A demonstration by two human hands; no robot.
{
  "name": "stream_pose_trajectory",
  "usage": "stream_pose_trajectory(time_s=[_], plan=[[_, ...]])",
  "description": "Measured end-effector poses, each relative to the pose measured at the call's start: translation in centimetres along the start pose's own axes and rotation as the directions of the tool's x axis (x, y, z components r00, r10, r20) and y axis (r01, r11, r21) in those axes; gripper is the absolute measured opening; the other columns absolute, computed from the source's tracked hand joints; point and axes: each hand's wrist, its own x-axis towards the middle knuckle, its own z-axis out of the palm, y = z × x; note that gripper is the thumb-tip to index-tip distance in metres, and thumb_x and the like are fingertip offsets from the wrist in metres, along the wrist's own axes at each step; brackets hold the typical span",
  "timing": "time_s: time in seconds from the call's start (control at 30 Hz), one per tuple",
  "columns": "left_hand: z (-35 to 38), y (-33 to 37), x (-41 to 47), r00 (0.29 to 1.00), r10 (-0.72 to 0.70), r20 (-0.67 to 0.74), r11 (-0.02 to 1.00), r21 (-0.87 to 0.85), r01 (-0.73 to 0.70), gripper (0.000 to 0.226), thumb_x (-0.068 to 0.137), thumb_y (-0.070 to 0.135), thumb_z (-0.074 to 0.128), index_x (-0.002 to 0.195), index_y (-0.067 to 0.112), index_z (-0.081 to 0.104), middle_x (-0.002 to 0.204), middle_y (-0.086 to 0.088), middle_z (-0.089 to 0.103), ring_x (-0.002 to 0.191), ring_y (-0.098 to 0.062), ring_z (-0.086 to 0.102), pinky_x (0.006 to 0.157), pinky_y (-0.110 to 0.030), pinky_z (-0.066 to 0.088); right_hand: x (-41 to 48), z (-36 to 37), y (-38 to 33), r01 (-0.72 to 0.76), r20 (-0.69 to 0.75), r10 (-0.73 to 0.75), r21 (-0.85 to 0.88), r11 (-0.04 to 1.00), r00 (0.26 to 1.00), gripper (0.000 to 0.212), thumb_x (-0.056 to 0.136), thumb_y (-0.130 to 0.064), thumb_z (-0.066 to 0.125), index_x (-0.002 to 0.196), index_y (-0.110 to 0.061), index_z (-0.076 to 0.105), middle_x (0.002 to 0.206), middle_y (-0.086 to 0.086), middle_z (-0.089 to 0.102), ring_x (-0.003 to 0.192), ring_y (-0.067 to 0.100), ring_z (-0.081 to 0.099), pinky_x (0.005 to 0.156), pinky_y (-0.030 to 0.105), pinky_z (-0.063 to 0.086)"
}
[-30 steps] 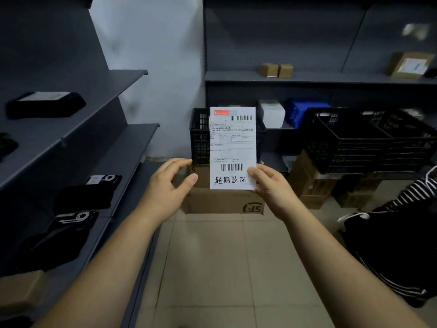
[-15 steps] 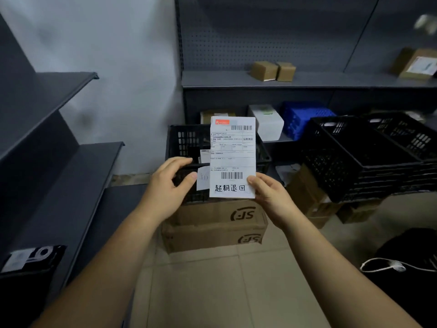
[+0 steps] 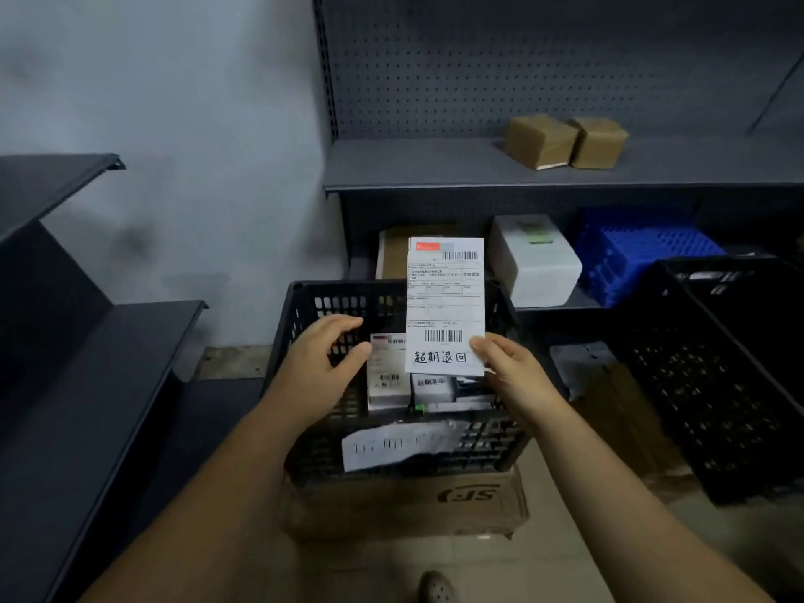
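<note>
The right grip [image 3: 513, 376] pinched the lower right corner of a white shipping label [image 3: 446, 298], thumb on the printed face and the other fingers behind it. The label stood upright, facing the camera, with barcodes at top and bottom and handwritten characters along its lower edge. It hung above the far half of a black plastic crate [image 3: 300, 298], not touching it.

The left grip [image 3: 322, 363] hovered just left of the label, clear of the sheet. Its fingers were loosely curved with the thumb set apart from them, and it held nothing.

Inside the crate lay more labelled slips [image 3: 388, 376], some bearing the same handwriting. A crumpled paper note [image 3: 400, 446] was fixed to the crate's near wall. The crate sat on a cardboard box [image 3: 404, 507] that stood on the floor.

Beyond, a grey shelf [image 3: 435, 167] carried two brown parcels [image 3: 541, 141] side by side. On the level below sat a white box [image 3: 537, 263] and, to its right, a blue crate [image 3: 644, 254]. A second black crate [image 3: 718, 376] stood at the right, and dark shelving [image 3: 87, 363] ran along the left.
</note>
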Motion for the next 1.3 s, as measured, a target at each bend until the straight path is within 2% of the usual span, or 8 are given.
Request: stream_pose_trajectory(time_s=[0.23, 0.43, 0.53, 0.67, 0.8, 1.07, 1.2, 1.3], plan=[[4.1, -3.8, 7.1, 0.98, -0.188, 0.071, 0.98, -0.05, 0.191, 0.035, 0.093, 0.031, 0.059, 0.127, 0.026, 0.057, 0.123, 0.018, 0.051, 0.117, -0.002, 0.047, 0.104, -0.024, 0.037, 10.4, -1.2, 2.2, -0.153, 0.056, 0.157, -0.061, 0.986, 0.986, 0.023, 0.098, -0.027, 0.056, 0.106, -0.011, 0.071, 0.103, 0.003, 0.076, 0.104, 0.024, 0.069, 0.091, 0.036, 0.053], [6.7, -9.6, 8.1, 0.948, -0.288, 0.138, 0.953, -0.058, 0.298, 0.029, 0.092, 0.027, 0.062, 0.121, 0.023, 0.062, 0.114, 0.02, 0.055, 0.105, 0.013, 0.05, 0.092, -0.006, 0.037, 13.9, 1.9, 8.5, -0.351, 0.107, 0.372, -0.172, 0.921, 0.922, 0.058, 0.068, -0.064, 0.068, 0.101, -0.016, 0.073, 0.11, 0.013, 0.072, 0.107, 0.033, 0.066, 0.099, 0.052, 0.051], [7.6, -12.7, 8.7, 0.917, -0.356, 0.178, 0.929, -0.04, 0.368, 0.036, 0.092, 0.031, 0.062, 0.127, 0.021, 0.061, 0.122, 0.012, 0.056, 0.111, 0.002, 0.051, 0.098, -0.016, 0.039, 15.7, 3.5, 10.4, -0.432, 0.085, 0.454, -0.196, 0.88, 0.887, 0.059, 0.077, -0.059, 0.069, 0.118, -0.017, 0.068, 0.123, 0.013, 0.067, 0.111, 0.031, 0.063, 0.101, 0.047, 0.051], [8.8, -15.6, 9.9, 0.893, -0.397, 0.212, 0.912, -0.018, 0.41, 0.037, 0.092, 0.033, 0.061, 0.127, 0.022, 0.06, 0.126, 0.013, 0.053, 0.117, -0.005, 0.05, 0.104, -0.029, 0.041, 18.1, 4.2, 12.6, -0.493, 0.029, 0.507, -0.192, 0.849, 0.861, 0.084, 0.067, -0.067, 0.068, 0.132, -0.015, 0.06, 0.133, 0.004, 0.061, 0.117, 0.023, 0.059, 0.104, 0.047, 0.049], [10.1, -17.4, 10.8, 0.879, -0.404, 0.254, 0.909, 0.002, 0.418, 0.038, 0.093, 0.034, 0.06, 0.129, 0.022, 0.059, 0.129, 0.01, 0.053, 0.118, -0.005, 0.049, 0.105, -0.029, 0.04, 19.7, 4.4, 13.2, -0.527, -0.056, 0.532, -0.25, 0.812, 0.845, 0.07, 0.091, -0.049, 0.062, 0.146, -0.009, 0.044, 0.146, 0.008, 0.05, 0.125, 0.027, 0.053, 0.109, 0.045, 0.043], [11.3, -19.2, 12.2, 0.883, -0.385, 0.268, 0.916, -0.01, 0.402, 0.036, 0.092, 0.028, 0.062, 0.126, 0.017, 0.061, 0.124, 0.009, 0.055, 0.115, -0.006, 0.051, 0.099, -0.024, 0.04, 21.4, 5.3, 14.6, -0.451, -0.213, 0.417, -0.628, 0.634, 0.883, 0.049, 0.102, -0.031, 0.047, 0.144, -0.008, 0.041, 0.135, 0.017, 0.055, 0.113, 0.032, 0.057, 0.085, 0.034, 0.051], [11.9, -19.7, 12.7, 0.888, -0.377, 0.262, 0.918, -0.02, 0.396, 0.035, 0.091, 0.026, 0.063, 0.124, 0.016, 0.063, 0.123, 0.007, 0.056, 0.113, -0.007, 0.052, 0.099, -0.025, 0.041, 22.0, 6.8, 14.9, -0.333, -0.194, 0.295, -0.763, 0.554, 0.936, 0.076, 0.094, -0.043, 0.058, 0.154, -0.018, 0.019, 0.156, 0.013, 0.022, 0.14, 0.032, 0.03, 0.108, 0.044, 0.04], [12.2, -20.1, 12.6, 0.889, -0.373, 0.267, 0.918, -0.032, 0.395, 0.035, 0.091, 0.026, 0.064, 0.124, 0.016, 0.063, 0.121, 0.008, 0.055, 0.112, -0.008, 0.053, 0.099, -0.026, 0.043, 22.5, 8.6, 15.3, -0.21, -0.12, 0.269, -0.917, 0.339, 0.956, 0.09, 0.086, -0.06, 0.059, 0.156, -0.026, 0.012, 0.158, 0.01, 0.004, 0.144, 0.033, 0.015, 0.114, 0.049, 0.033]])
